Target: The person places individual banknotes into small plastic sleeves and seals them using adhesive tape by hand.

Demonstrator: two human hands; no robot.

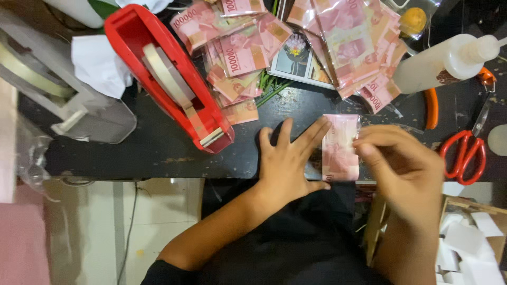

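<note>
I see two hands working one pink banknote bundle (340, 148), which lies flat on the dark desk (158, 150) near its front edge. My left hand (288, 163) lies spread and released, fingers splayed, its fingertips touching the bundle's left edge. My right hand (404, 163) has its grip pinched on the bundle's right edge. The bundle is pale pink, rectangular and looks wrapped in clear film. Right of it lie one pair of red scissors (466, 154). Left stands one red tape dispenser (171, 79). Farther back sit one white squeeze bottle (446, 62) and a loose heap of pink banknotes (243, 50).
</note>
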